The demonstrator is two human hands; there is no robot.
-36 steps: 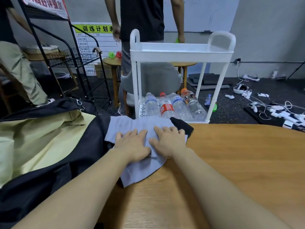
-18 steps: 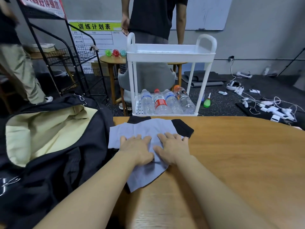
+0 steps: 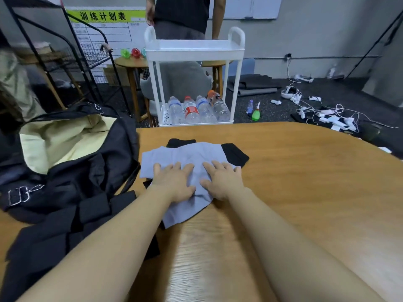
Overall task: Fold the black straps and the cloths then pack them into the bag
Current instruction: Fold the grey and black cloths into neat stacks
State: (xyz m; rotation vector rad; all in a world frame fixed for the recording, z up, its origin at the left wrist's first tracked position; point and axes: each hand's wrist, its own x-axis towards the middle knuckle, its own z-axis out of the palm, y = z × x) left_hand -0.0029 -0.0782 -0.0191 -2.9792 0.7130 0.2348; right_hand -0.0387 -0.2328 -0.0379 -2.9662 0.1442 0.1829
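Two hands [image 3: 197,182] flat, cloth [image 3: 185,155] hiding straps [image 3: 234,151]

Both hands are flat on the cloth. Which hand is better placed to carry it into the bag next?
Probably the left hand. It rests on the side of the cloth nearest the bag, whose open mouth lies to the left. The right hand would have to cross over the left arm.

Banner [image 3: 104,15]: yellow-green strip at the head of a white wall chart, black characters reading 训练计划表.
Chart grid [image 3: 104,33]: small print in the cells, too blurred to read.
Bottle [image 3: 190,110]: red label, perhaps white lettering, not legible.
Bag [image 3: 72,177]: white outlined mark [image 3: 20,194] on the black side, unreadable.
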